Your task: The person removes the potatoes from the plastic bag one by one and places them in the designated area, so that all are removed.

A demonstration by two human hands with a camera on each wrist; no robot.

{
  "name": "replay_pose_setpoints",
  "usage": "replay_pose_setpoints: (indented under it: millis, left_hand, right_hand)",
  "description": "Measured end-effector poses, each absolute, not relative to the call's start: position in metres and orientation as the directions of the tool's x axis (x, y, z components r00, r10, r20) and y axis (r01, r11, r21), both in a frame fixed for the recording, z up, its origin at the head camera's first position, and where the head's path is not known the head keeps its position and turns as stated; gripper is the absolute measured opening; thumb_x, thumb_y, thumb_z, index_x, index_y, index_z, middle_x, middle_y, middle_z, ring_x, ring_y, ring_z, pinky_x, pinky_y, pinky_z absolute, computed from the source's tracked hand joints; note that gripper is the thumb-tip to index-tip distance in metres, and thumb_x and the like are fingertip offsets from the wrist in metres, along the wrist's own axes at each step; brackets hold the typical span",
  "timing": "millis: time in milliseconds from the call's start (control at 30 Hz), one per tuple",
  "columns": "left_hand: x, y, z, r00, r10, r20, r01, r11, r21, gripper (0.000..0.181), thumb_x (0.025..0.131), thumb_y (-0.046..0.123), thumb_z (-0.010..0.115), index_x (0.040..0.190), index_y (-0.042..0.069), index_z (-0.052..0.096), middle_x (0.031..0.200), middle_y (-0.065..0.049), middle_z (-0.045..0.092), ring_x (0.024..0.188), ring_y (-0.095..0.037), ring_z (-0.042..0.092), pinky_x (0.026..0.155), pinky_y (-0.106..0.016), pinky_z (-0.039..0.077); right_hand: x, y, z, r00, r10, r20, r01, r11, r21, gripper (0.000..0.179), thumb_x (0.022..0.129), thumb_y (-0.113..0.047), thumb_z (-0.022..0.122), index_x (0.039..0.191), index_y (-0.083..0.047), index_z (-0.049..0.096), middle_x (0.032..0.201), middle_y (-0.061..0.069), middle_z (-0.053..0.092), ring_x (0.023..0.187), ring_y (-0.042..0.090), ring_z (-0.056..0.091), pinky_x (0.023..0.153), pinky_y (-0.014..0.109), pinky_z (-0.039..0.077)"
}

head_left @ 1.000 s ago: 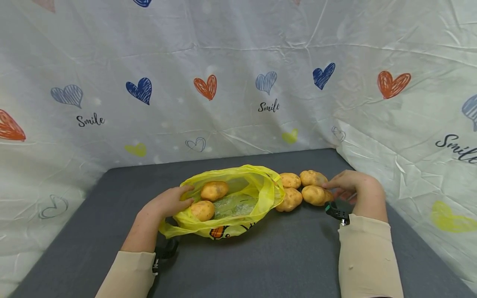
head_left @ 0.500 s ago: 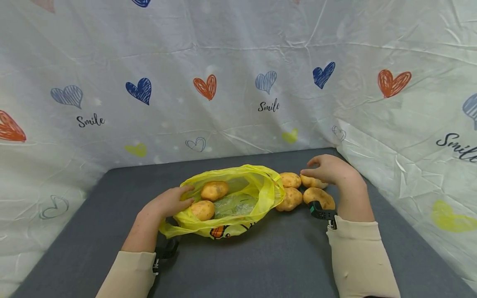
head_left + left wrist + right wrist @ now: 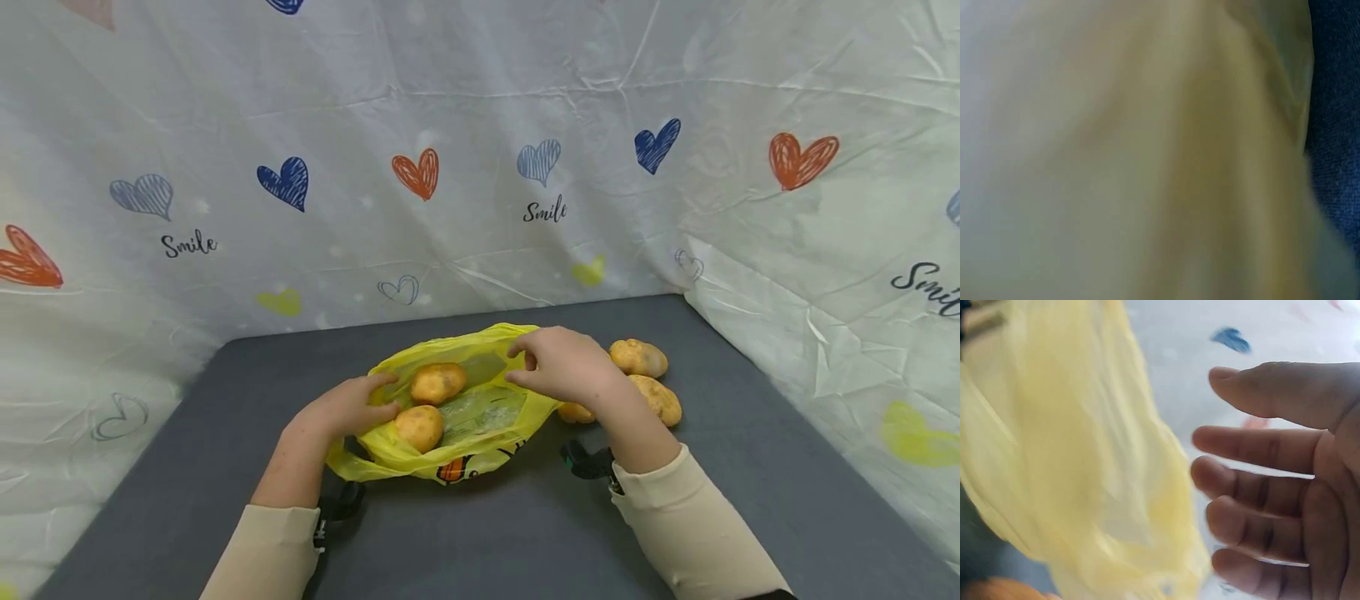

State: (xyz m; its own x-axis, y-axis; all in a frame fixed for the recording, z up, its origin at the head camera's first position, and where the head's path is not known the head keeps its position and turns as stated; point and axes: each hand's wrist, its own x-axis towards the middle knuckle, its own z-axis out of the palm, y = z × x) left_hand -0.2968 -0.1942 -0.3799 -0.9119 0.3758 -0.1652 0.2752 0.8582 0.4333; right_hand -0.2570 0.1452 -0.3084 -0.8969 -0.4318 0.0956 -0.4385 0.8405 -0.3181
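Note:
A yellow plastic bag (image 3: 480, 463) lies on its side on the dark table, its mouth facing me. Two potatoes (image 3: 438, 383) sit inside at the left, beside a clear crinkled plastic bundle (image 3: 483, 414). My left hand (image 3: 337, 414) rests over the bag's left rim, thumb and forefinger apart near the potatoes; its other fingers are hidden. Bag film fills most of the left wrist view. My right hand (image 3: 566, 364) hovers at the bag's right side with nothing in it. In the right wrist view its fingers (image 3: 1254, 531) are spread, apart from the yellow film.
To the right of the bag lie more potatoes (image 3: 637, 357), partly covered by my right hand and forearm. The dark grey table (image 3: 480, 542) runs back to a white cloth backdrop (image 3: 465, 233) printed with hearts, which also closes off both sides.
My right hand has left the potatoes on the right, lifted, and swung left to the bag's right rim. My left hand stays where it was on the bag. The view has shifted slightly.

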Motion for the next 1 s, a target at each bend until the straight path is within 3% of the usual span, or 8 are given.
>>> replay_pose_setpoints:
  millis: [200, 433, 633, 833, 1000]
  left_hand:
    - [-0.293, -0.192, -0.378, -0.916, 0.358, -0.179, 0.255, 0.867, 0.429, 0.064, 0.103, 0.039, 0.064, 0.157, 0.012, 0.044, 0.154, -0.022, 0.046, 0.140, -0.047, 0.042, 0.107, -0.065, 0.041]
    - [-0.294, -0.192, -0.378, -0.921, 0.349, -0.176, 0.251, 0.873, 0.418, 0.064, 0.103, 0.039, 0.063, 0.157, 0.013, 0.044, 0.154, -0.022, 0.047, 0.139, -0.046, 0.043, 0.108, -0.065, 0.041]
    - [-0.295, -0.193, -0.377, -0.921, 0.343, -0.184, 0.243, 0.877, 0.414, 0.064, 0.102, 0.040, 0.064, 0.157, 0.014, 0.044, 0.153, -0.021, 0.047, 0.139, -0.045, 0.044, 0.107, -0.065, 0.042]
    - [-0.294, -0.192, -0.376, -0.920, 0.349, -0.179, 0.249, 0.872, 0.422, 0.064, 0.102, 0.038, 0.065, 0.158, 0.014, 0.044, 0.154, -0.019, 0.047, 0.139, -0.043, 0.045, 0.107, -0.064, 0.042]
    - [-0.292, -0.191, -0.372, -0.915, 0.359, -0.182, 0.257, 0.869, 0.422, 0.063, 0.102, 0.036, 0.065, 0.157, 0.013, 0.044, 0.153, -0.019, 0.048, 0.137, -0.043, 0.047, 0.106, -0.063, 0.043]
  right_hand:
    - [-0.260, 0.108, -0.331, -0.843, -0.514, 0.159, -0.537, 0.814, -0.221, 0.039, 0.094, -0.039, 0.076, 0.126, -0.016, 0.074, 0.075, -0.009, 0.059, 0.064, 0.007, 0.053, 0.057, 0.028, 0.048]
    - [-0.258, 0.077, -0.356, -0.788, -0.597, 0.151, -0.615, 0.773, -0.156, 0.045, 0.092, -0.046, 0.077, 0.127, -0.018, 0.073, 0.096, -0.001, 0.065, 0.076, 0.010, 0.057, 0.057, 0.028, 0.049]
    - [-0.255, 0.059, -0.373, -0.771, -0.627, 0.108, -0.637, 0.762, -0.117, 0.062, 0.089, -0.055, 0.077, 0.136, -0.016, 0.068, 0.128, 0.004, 0.063, 0.090, 0.014, 0.067, 0.066, 0.030, 0.057]
    - [-0.254, 0.049, -0.390, -0.762, -0.645, 0.054, -0.647, 0.755, -0.110, 0.072, 0.088, -0.058, 0.077, 0.144, -0.017, 0.061, 0.124, 0.003, 0.055, 0.077, 0.010, 0.059, 0.064, 0.027, 0.053]
    - [-0.253, 0.046, -0.397, -0.764, -0.644, 0.034, -0.643, 0.756, -0.125, 0.079, 0.089, -0.056, 0.077, 0.152, -0.014, 0.052, 0.134, 0.007, 0.052, 0.086, 0.013, 0.063, 0.068, 0.028, 0.056]
